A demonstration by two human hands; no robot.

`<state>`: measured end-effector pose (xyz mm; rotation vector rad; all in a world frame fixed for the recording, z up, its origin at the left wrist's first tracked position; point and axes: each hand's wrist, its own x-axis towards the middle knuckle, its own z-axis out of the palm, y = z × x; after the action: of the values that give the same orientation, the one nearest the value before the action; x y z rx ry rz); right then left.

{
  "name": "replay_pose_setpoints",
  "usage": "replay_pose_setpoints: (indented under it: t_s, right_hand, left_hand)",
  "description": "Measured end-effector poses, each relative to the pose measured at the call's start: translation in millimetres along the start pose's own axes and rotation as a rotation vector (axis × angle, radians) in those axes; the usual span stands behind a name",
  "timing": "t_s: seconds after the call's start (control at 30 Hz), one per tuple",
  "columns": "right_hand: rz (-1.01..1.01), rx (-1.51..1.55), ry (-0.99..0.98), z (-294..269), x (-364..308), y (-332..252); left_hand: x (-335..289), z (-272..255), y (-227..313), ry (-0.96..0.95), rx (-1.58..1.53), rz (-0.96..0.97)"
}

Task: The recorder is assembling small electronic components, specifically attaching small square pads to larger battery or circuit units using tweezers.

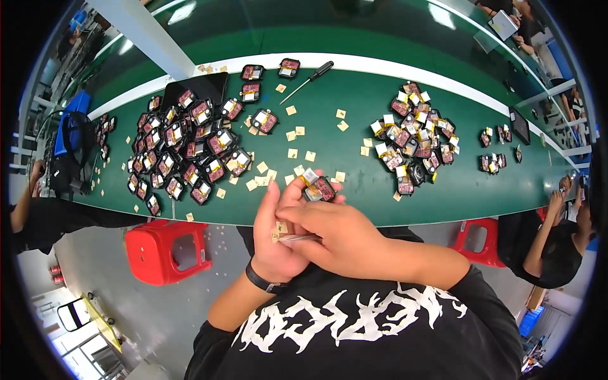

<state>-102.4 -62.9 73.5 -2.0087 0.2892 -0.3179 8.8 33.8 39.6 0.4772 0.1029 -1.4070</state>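
My left hand (268, 253) is turned palm up near the table's front edge, with a dark band on its wrist. Its fingers hold a small black electronic module (321, 190) with a red circuit board and a silvery flap on a yellow strip. A few little tan squares (280, 227) lie on the palm. My right hand (348, 244) crosses over the left and grips a pair of thin metal tweezers (301, 238), whose tips reach the tan squares. Part of the left hand's fingers is hidden behind the right hand.
A large heap of similar modules (174, 134) lies left on the green table (342, 82), another heap (415, 136) right. Tan squares (292, 153) are scattered between them. A screwdriver (310, 81) lies at the back. Red stools (155, 253) stand below; people sit at both sides.
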Motion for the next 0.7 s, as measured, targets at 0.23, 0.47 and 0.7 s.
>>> replay_pose_setpoints:
  t_s: [0.23,0.47,0.7]
  right_hand:
    - [0.014,0.064,0.014,-19,-4,17]
    - [0.225,0.202,0.168,-27,-4,33]
    - [0.179,0.059,0.194,-30,7,23]
  left_hand:
    - [3,-9,2,0.02,-0.008,0.096]
    - [-2,-17,19,0.24,0.767,0.379]
    - [-11,-28,35,0.16,1.6,0.536]
